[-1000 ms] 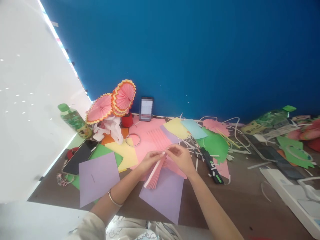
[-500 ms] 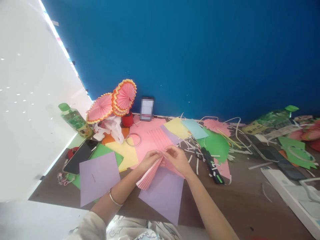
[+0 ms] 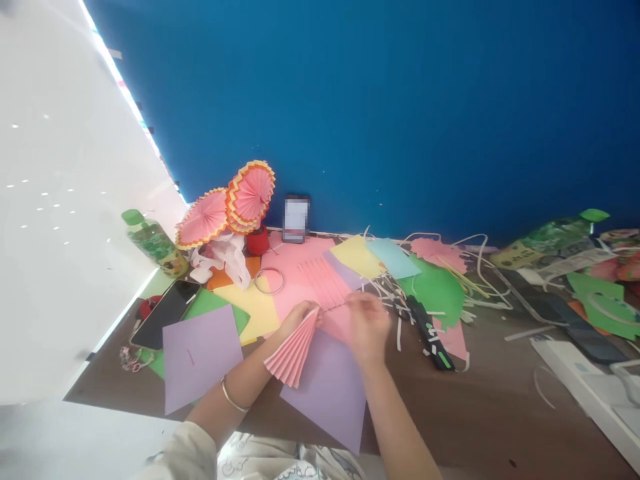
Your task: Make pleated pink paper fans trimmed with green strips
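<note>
A pleated pink paper (image 3: 295, 350) is pinched at its upper end by my left hand (image 3: 300, 319), its folds spread like a fan toward me. My right hand (image 3: 369, 327), blurred, is off to the right of it with fingers drawn together; what they hold, if anything, cannot be made out. Beyond both hands a second pleated pink paper (image 3: 323, 280) lies on flat pink sheets. Under the hands is a purple sheet (image 3: 333, 393). Another purple sheet (image 3: 203, 357) lies to the left.
Pink and orange paper rosettes (image 3: 253, 193) stand by a green-capped bottle (image 3: 155, 243) at the left. A phone (image 3: 296, 219) leans on the blue wall. A black cutter (image 3: 430, 333), paper strips and a white power strip (image 3: 585, 400) lie to the right.
My right hand has moved right, away from my left hand, and its fingers have left the pleated paper. The folds have fanned out wider. The view has shifted slightly.
</note>
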### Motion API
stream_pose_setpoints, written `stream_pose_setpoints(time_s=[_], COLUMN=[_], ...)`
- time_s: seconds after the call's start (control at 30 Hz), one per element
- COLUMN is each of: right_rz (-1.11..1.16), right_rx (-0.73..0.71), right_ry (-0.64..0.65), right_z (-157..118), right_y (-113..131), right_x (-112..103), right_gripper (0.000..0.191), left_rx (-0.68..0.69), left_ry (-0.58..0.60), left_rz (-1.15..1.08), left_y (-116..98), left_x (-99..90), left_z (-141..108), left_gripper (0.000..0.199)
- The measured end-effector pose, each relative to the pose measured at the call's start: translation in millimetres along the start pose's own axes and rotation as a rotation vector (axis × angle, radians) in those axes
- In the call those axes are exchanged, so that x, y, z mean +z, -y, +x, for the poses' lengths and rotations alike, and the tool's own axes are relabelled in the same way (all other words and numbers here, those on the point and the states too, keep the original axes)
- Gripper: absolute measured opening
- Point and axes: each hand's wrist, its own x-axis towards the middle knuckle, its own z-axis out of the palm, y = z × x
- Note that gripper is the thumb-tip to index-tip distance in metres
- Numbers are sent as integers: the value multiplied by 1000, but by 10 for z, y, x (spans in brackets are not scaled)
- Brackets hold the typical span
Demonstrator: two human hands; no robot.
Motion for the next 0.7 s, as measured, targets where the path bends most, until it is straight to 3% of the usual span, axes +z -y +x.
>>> stream_pose_setpoints(time_s=[0.03, 0.1, 0.27, 0.37, 0.47, 0.7], right_rz=[34, 70, -300, -481, -562, -603], right_rx=[-70, -112, 182, 228, 215, 173], right_ry=[-114, -201, -241, -210, -180, -148], right_z=[102, 337, 746, 806, 824, 822], right_y=[63, 152, -29, -261, -385, -414], right_x=[-108, -410, -1323, -1677, -1802, -1766], right_gripper=[18, 21, 32, 30, 29, 26], left_rx=[-1, 24, -5, -23, -31, -43], left_ry=[-19, -68, -120, -129, -148, -126], left_rz=[-36, -165, -400, -377, -352, -366], left_y=[-5, -14, 40, 80, 83, 49], left_x=[-37, -96, -115, -110, -123, -115], left_z=[19, 63, 136, 137, 127, 99], left_gripper=[18, 20, 9, 6, 6, 7])
